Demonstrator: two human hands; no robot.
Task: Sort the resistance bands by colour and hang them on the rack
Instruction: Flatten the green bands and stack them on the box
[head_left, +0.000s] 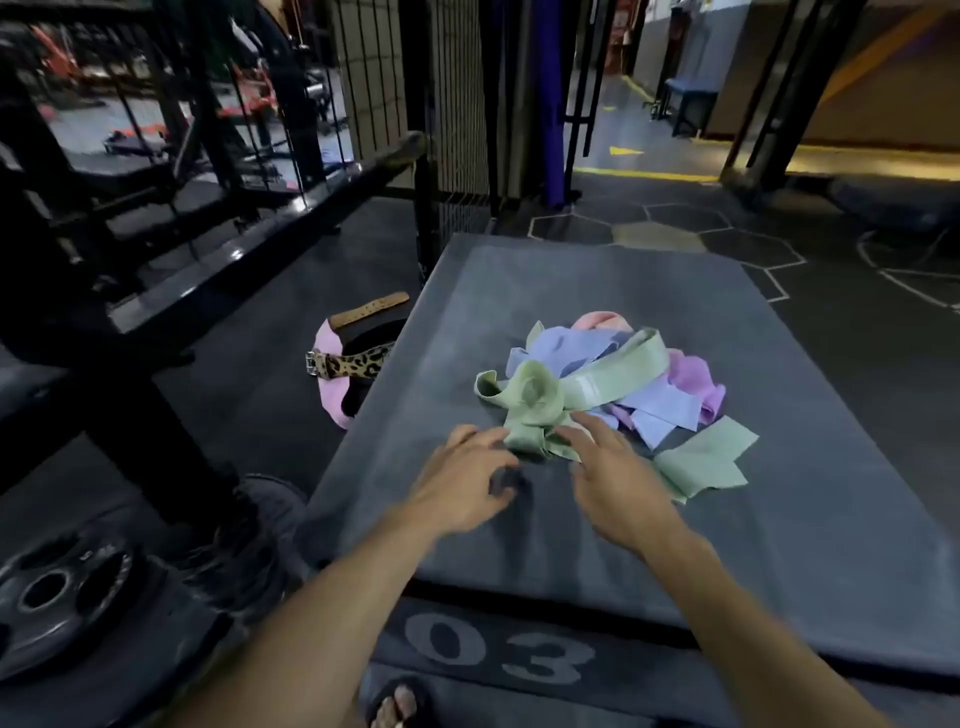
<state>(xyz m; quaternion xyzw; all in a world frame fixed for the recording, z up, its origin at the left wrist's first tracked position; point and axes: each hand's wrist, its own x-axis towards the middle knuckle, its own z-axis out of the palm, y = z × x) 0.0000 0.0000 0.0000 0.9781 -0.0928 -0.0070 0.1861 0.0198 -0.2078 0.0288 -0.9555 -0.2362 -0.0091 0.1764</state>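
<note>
Sorting has barely begun: the left hand and right hand, fingers spread and holding nothing, reach the green band atop the mixed pile mid-surface; next, probably, pulling it free.

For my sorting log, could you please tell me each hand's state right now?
Left hand: open, fingers spread, reaching toward the green band.
Right hand: open, fingertips at the same band.

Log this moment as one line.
stage: sorting start | left hand: open, at green fabric band | right hand: open, touching it | pile: grey padded platform
</note>
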